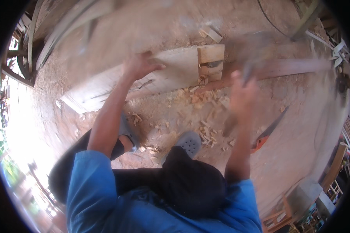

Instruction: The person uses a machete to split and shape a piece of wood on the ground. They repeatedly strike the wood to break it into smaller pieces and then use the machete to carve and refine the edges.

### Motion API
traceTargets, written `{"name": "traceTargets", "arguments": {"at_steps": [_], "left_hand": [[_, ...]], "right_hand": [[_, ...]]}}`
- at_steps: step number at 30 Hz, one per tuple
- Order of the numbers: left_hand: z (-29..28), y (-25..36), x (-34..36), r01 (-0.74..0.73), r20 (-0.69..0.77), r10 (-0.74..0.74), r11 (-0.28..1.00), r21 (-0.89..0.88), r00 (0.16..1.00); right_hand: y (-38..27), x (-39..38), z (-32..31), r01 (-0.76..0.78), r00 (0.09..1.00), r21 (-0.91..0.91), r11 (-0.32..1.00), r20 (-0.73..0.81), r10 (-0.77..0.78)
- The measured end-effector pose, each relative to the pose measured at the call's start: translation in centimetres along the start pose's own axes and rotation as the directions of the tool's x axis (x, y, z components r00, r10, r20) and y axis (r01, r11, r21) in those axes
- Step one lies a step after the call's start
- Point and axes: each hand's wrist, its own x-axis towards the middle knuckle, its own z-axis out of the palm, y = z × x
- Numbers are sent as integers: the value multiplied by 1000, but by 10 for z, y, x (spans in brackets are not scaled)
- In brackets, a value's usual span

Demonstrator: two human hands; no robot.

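My left hand (142, 64) lies on a pale wooden plank (173, 73) on the dirt floor, fingers over its far edge and thumb on its face. The plank's right end (210, 58) is cut into stepped notches. My right hand (242, 93) is raised to the right of that end and is closed around the handle of a tool (230, 123). The tool is motion-blurred, and I cannot make out its head. Pale wood chips (198, 99) are scattered on the ground below the notched end.
A hand saw with an orange handle (265, 136) lies on the ground at right. A long reddish beam (287, 66) runs behind my right hand. My feet in grey clogs (189, 142) stand among the chips. Timber offcuts (338, 50) pile up at the upper right.
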Motion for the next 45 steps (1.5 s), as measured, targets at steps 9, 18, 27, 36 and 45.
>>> {"name": "traceTargets", "arguments": {"at_steps": [9, 18, 27, 36, 45], "left_hand": [[2, -1, -1, 111, 50, -111, 994, 15, 993], [-8, 7, -4, 81, 52, -87, 992, 96, 995], [0, 2, -1, 88, 51, -87, 996, -10, 995], [-6, 5, -3, 151, 143, -164, 984, 96, 976], [-4, 4, -3, 109, 32, -110, 993, 38, 993]], "right_hand": [[15, 11, -10, -194, 980, 268, 944, 94, 175], [35, -21, 55, 77, 954, -111, 991, 296, -41], [-3, 9, -17, -23, 998, 392, 920, -39, 42], [39, -10, 34, 95, 982, -84, 992, 170, -79], [20, -11, 42, 26, 970, -64, 998, 245, -10]]}}
